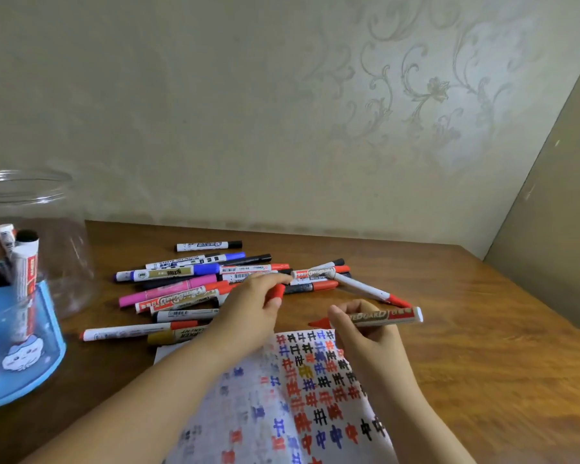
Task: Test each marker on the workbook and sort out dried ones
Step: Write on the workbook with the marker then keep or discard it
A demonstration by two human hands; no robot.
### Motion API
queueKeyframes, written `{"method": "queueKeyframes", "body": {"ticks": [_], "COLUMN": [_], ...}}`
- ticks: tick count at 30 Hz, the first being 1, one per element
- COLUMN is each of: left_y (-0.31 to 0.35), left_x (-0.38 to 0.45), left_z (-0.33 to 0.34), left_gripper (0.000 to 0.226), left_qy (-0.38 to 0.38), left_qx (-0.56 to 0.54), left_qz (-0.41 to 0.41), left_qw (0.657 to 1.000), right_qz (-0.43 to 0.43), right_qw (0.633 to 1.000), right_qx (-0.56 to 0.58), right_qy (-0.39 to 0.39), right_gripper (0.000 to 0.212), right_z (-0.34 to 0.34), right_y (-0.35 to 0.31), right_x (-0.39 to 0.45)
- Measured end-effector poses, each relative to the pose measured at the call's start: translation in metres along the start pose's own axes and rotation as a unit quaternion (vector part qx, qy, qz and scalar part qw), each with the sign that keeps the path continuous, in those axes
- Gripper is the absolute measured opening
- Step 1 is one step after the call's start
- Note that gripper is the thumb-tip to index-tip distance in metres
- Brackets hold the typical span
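My right hand (pixel 362 333) grips a red whiteboard marker (pixel 387 317), uncapped, with its red tip pointing left just above the top edge of the workbook page (pixel 258 390). The page is covered with red, blue and black test marks. My left hand (pixel 252 306) pinches the marker's red cap (pixel 275 293) between thumb and fingers, a short way left of the tip. Behind both hands a pile of markers (pixel 195 283) in red, blue, black and pink lies loose on the wooden table (pixel 466 329).
A clear plastic jar with a blue label (pixel 24 356) stands at the left edge and holds several markers upright. A single black marker (pixel 208 245) lies apart near the wall. A beige panel rises along the table's right side.
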State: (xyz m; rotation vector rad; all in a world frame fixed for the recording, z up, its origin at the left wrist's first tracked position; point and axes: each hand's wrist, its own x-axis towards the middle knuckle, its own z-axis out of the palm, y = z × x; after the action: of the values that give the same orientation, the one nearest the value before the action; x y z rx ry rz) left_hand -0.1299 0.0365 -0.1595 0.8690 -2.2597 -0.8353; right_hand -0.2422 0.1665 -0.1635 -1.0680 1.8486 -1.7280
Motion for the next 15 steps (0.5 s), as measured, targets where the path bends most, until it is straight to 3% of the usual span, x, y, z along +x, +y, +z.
{"method": "queueKeyframes", "body": {"ticks": [4,8,11,15], "left_y": [-0.004,-0.013,-0.017,-0.02], "left_x": [-0.032,-0.047,-0.055,-0.066], "left_z": [-0.028,-0.046,-0.052,-0.051], "left_gripper": [0.017,0.01,0.014,0.02], "left_qy": [0.031,0.028,0.027,-0.001], "left_qx": [-0.238,-0.347,-0.425,-0.396], "left_qz": [-0.126,-0.19,-0.228,-0.197], "left_qw": [0.963,0.918,0.876,0.897], "right_qz": [-0.018,-0.023,-0.021,-0.022], "right_qw": [0.997,0.992,0.993,0.991], "right_qx": [0.05,0.076,0.09,0.127], "right_qy": [-0.047,-0.098,-0.079,-0.039], "right_gripper": [0.022,0.024,0.029,0.033], "right_z": [0.009,0.026,0.039,0.051], "right_y": [-0.019,-0.039,-0.041,-0.028], "right_x": [-0.006,-0.008,-0.006,-0.007]}}
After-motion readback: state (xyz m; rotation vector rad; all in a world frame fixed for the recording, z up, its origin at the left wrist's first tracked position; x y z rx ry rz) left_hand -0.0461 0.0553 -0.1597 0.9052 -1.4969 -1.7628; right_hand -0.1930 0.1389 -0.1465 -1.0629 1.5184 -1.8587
